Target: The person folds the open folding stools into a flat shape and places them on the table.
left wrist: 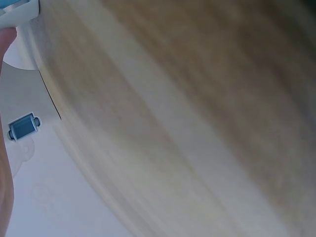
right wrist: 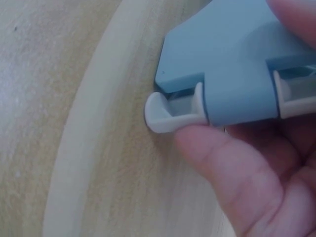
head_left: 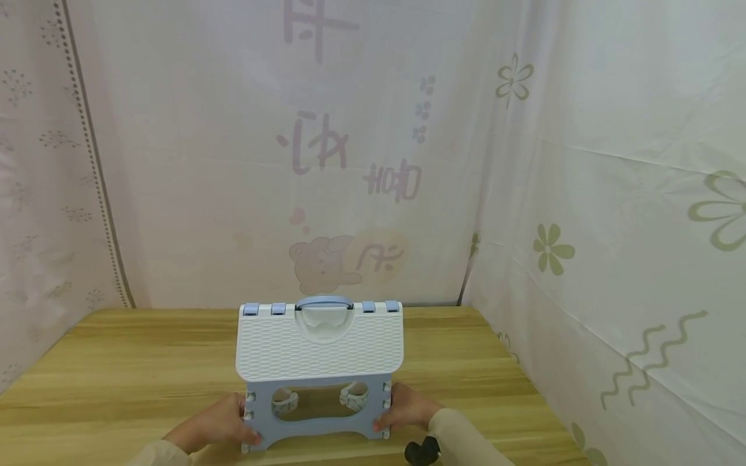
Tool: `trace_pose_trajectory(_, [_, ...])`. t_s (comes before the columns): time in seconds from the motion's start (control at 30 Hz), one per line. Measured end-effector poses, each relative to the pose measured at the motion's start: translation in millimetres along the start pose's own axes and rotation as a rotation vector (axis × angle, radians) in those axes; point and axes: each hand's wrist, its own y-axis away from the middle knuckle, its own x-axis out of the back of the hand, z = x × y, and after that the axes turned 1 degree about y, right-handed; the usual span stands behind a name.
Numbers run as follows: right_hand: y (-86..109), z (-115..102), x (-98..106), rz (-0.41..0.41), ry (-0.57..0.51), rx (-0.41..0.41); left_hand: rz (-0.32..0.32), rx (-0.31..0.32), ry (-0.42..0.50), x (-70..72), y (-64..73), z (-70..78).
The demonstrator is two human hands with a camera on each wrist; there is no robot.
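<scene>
A folding step stool [head_left: 280, 349] stands on the wooden table, its white woven-textured top folded and sloping toward me. A light blue handle [head_left: 324, 300] runs along the top edge, and the light blue leg panel [head_left: 320, 427] faces me. My left hand [head_left: 218, 421] grips the panel's left edge, thumb on its front. At the opposite edge my right hand [head_left: 410, 409] holds the panel likewise. In the right wrist view, fingers [right wrist: 222, 163] touch the white hinge piece [right wrist: 173, 111] beside the blue panel. The left wrist view shows only a sliver of the left hand [left wrist: 5, 182].
The wooden table [head_left: 146, 356] extends around the stool. Printed curtains [head_left: 204, 162] hang behind it and along both sides. A small black object [head_left: 422, 451] is near the right wrist.
</scene>
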Motion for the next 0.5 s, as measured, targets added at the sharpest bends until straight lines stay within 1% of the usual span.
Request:
trace_pose_trajectory(0.23, [-0.1,-0.1,-0.3,-0.006,-0.011,-0.023,-0.009,0.004,0.018,0.2,0.0,-1.2])
trace_pose_trajectory(0.5, [-0.7,0.4,-0.3,-0.011,-0.014,-0.024,-0.001,0.033,0.0,1.3,-1.1,-4.5])
